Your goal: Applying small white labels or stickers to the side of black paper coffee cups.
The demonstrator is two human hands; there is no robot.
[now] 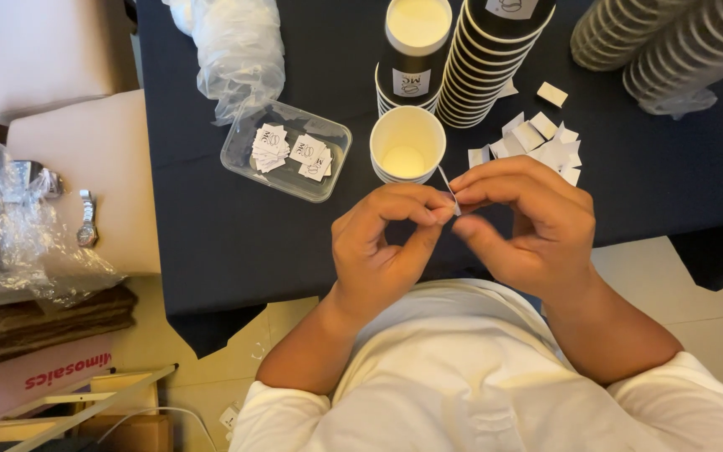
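Note:
My left hand [391,243] and my right hand [529,222] meet over the front edge of a dark blue table [236,243]. Both pinch one small white sticker [449,191] between thumb and fingertips. Just beyond the hands stands an open paper cup [407,144] with a cream inside. Behind it are two leaning stacks of black paper cups [416,59] [495,59]. A pile of small white paper pieces [537,142] lies to the right of the cup.
A clear plastic tray [282,151] holds several small printed stickers. A crumpled clear bag [232,50] lies at the back. More cup stacks in plastic [663,42] lie at the far right. A wristwatch [87,219] rests on a beige surface at left, beside crinkled plastic [10,234].

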